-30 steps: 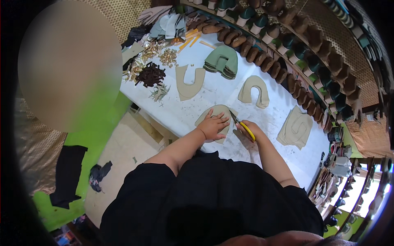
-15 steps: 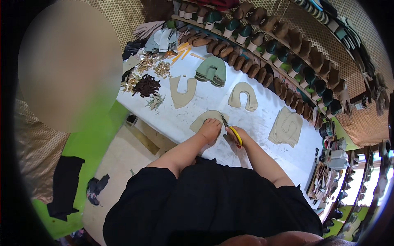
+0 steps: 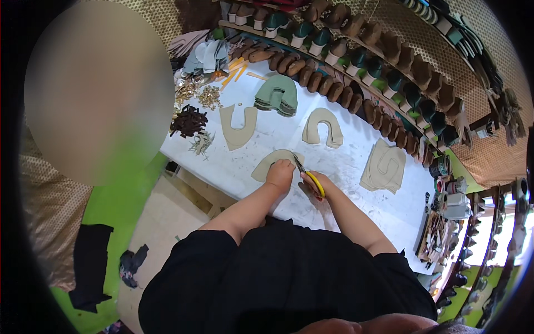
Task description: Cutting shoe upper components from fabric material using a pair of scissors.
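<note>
A beige curved cut piece lies on the white-covered table in front of me. My left hand presses down on it, fingers bent over its near side; whatever is under the fingers is hidden. In my right hand is a pair of scissors with yellow handles, my fingers wrapped round them. The blades point away from me and meet the right edge of the beige piece. Past it lie a stack of beige U-shaped pieces and another beige U-shaped piece.
Green U-shaped pieces are stacked farther back. Beige sheets with a drawn curve lie right. Dark brown scraps and gold bits sit far left. Shoe lasts line the back; bottles and cans stand at the right.
My view has shifted slightly, moving the table things a little left in the picture. The scissor blades look a bit wider apart at the piece's edge. Both hands keep their holds.
</note>
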Demonstrator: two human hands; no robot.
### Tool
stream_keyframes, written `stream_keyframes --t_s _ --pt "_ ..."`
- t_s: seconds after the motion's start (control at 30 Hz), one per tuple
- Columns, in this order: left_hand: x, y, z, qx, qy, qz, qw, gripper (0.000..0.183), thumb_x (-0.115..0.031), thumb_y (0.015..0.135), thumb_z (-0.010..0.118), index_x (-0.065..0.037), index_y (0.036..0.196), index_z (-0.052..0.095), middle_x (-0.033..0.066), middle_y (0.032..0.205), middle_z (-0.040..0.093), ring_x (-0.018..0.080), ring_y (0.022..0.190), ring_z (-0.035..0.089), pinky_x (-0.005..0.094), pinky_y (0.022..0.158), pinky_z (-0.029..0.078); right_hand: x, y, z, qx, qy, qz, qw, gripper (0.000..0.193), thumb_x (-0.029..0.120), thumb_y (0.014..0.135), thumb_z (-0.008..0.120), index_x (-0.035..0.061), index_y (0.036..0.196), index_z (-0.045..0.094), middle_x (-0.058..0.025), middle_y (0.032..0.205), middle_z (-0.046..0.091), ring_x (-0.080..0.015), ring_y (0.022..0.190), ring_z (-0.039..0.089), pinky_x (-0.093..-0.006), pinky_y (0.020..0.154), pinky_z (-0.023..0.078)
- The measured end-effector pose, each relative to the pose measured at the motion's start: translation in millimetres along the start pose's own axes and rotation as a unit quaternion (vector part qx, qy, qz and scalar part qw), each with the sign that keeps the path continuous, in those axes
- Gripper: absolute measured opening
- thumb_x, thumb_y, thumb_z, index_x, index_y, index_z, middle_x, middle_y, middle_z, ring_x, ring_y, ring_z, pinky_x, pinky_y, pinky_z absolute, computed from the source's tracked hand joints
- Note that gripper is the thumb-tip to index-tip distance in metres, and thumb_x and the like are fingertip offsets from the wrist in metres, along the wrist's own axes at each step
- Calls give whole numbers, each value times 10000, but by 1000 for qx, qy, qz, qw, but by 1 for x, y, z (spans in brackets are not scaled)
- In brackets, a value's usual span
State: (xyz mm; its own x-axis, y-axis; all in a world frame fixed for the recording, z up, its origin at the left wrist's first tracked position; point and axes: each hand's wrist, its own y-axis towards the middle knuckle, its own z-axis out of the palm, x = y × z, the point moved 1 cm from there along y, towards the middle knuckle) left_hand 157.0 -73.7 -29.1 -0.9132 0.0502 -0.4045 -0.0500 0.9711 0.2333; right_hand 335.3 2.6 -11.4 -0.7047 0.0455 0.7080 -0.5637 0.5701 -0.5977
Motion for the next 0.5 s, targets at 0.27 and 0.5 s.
stream_keyframes --t_s 0.27,0.5 --pt "29 -13 -17 85 -55 125 987 227 -114 826 602 -58 1026 695 108 1061 701 293 964 667 388 839 528 -15 -17 8 -19 9 7 1000 633 632 957 476 19 892 619 -112 654 603 -209 531 582 -343 516 463" --pt "29 -29 -34 110 -13 188 976 141 -146 759 624 -63 861 675 100 873 671 305 890 653 439 785 529 -4 -66 20 11 111 59 992 571 607 965 493 51 874 585 -54 623 549 -165 487 542 -311 474 439"
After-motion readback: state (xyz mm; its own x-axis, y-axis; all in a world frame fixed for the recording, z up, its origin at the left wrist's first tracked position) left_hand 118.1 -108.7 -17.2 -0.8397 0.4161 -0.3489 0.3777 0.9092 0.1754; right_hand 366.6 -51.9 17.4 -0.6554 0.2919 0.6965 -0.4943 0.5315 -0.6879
